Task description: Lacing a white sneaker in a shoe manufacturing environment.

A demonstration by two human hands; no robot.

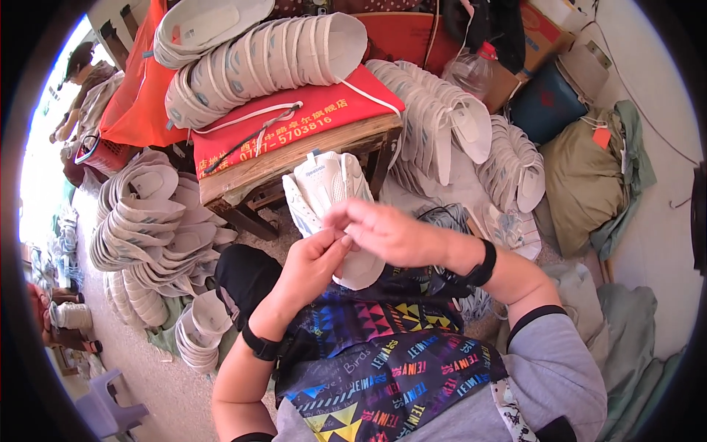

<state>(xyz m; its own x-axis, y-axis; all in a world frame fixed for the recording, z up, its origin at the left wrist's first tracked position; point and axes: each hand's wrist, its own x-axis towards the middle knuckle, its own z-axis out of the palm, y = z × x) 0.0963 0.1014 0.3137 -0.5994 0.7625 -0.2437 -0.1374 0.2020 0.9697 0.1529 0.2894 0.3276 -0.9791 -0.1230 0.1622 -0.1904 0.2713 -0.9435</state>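
A white shoe upper (331, 180) with grey trim and a small blue tab rests upright over my lap, its toe toward me. Above its middle both hands meet. My left hand (315, 264) is closed in a pinch, thumb pressed to the fingers. My right hand (394, 234) crosses over from the right, its fingers bent and drawn together close to the left fingertips. Whatever the fingers hold is too small or hidden to make out. A patterned dark apron (390, 368) covers my lap under the shoe upper.
A wooden stool (298, 158) with a red bag (294, 121) on top carries stacked shoe uppers (265, 66). More nested stacks (143, 214) lie on the floor at left and others (512, 166) at right. A purple plastic stool (110, 405) stands lower left. Another person (88, 88) is far left.
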